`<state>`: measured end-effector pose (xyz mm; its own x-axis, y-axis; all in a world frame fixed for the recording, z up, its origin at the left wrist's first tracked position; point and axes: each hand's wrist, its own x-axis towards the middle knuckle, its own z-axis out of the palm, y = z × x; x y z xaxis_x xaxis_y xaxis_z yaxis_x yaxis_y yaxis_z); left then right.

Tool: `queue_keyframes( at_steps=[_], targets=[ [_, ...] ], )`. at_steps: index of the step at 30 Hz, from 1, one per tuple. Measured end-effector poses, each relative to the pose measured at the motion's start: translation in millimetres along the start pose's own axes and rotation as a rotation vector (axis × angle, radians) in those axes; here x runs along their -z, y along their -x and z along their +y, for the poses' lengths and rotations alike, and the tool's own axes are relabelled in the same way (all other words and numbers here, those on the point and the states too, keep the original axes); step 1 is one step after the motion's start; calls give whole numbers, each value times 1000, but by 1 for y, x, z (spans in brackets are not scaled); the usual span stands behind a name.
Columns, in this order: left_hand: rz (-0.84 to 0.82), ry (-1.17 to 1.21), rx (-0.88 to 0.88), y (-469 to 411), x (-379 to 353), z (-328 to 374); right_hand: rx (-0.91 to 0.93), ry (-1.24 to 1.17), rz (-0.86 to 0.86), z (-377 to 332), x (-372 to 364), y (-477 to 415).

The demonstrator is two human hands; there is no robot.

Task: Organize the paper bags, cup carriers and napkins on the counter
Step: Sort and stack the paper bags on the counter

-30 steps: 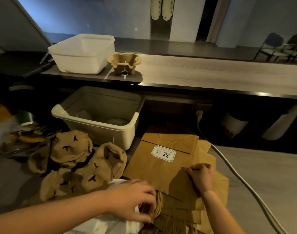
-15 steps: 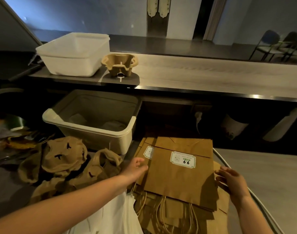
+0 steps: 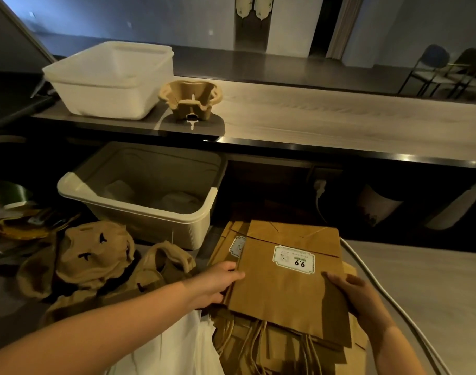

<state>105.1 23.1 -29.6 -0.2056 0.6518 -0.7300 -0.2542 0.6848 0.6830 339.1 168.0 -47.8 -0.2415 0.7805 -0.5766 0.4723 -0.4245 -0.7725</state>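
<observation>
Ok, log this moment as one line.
left hand: holds top paper bag, left edge | right hand: holds right edge | cup carriers: heaped at left

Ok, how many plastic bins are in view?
2. A white bin on the raised counter, left of a cup carrier; a beige bin below it, behind the carrier pile.

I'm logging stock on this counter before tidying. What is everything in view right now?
Tub: one, white, upper counter, left.
Cup carrier: one, tan, upper counter, beside tub.
Bin: one, cream, lower level.
Cup carrier pile: several, tan, lower left.
Paper bags: stack, brown, lower centre.
Cable: one, white, right of bags.
White sheets: count unclear, bottom edge.
Chairs: two, dark, far right.
Left hand: holds top bag, left edge.
Right hand: holds its right edge.
</observation>
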Motion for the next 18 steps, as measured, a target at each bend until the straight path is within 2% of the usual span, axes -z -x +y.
queue_keyframes(
  at_steps=[9, 15, 18],
  targets=[
    [-8, 236, 24, 1, 11, 0, -16, -146, -143, -13, 9, 10],
    [68, 196, -23, 1, 7, -3, -12, -398, 22, -12, 31, 17],
    [78, 182, -3, 5, 11, -5, -21, -425, 41, -11, 50, 15]
  ],
)
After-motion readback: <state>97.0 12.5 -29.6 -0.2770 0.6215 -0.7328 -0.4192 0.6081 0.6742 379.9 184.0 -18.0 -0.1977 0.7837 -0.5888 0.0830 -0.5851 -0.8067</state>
